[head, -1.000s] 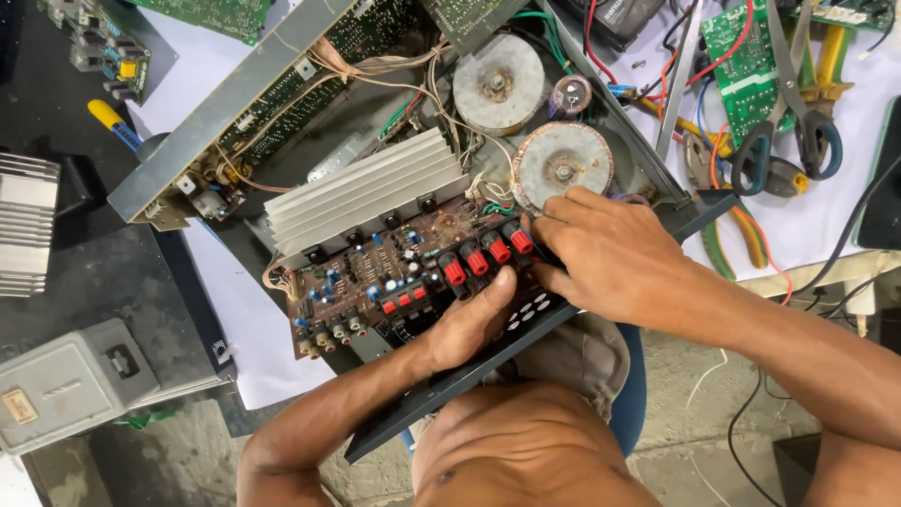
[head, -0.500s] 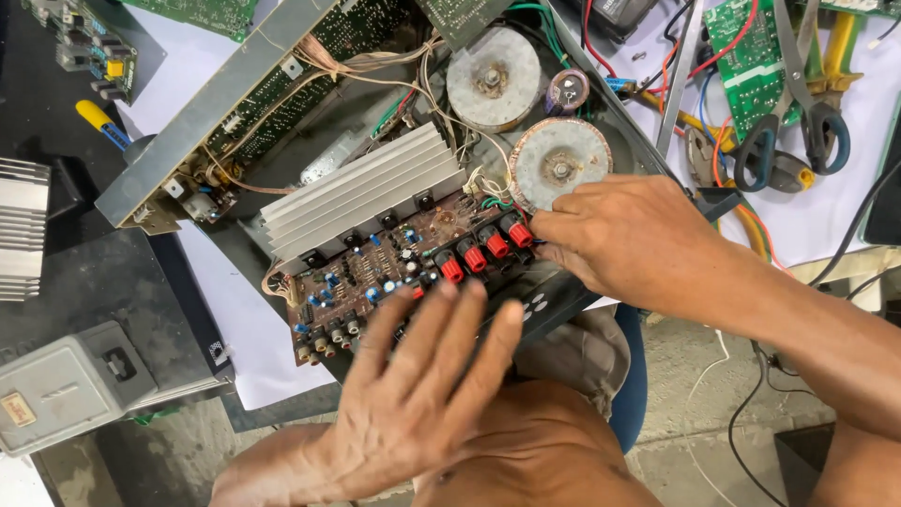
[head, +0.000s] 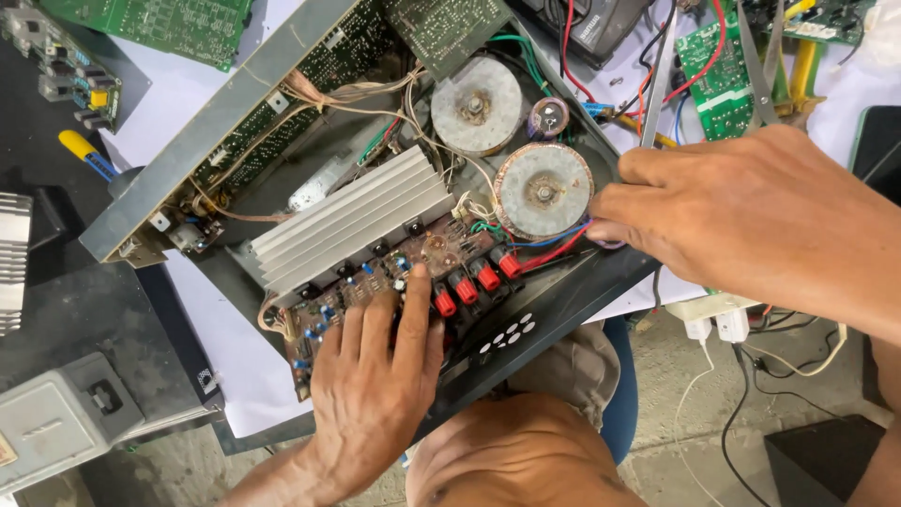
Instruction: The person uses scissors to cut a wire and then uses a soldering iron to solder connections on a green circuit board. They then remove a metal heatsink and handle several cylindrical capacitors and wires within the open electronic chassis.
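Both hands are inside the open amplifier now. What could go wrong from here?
The left hand presses flat on the circuit board; it could bend small parts or snag on solder points. The right hand fingers sit at the wires beside the round transformer; a tug might loosen one.

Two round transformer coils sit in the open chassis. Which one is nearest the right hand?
The lower round copper-wound coil, beside the red terminals. The right hand's fingertips lie just off its rim; the upper grey-capped coil sits farther away, toward the chassis back.
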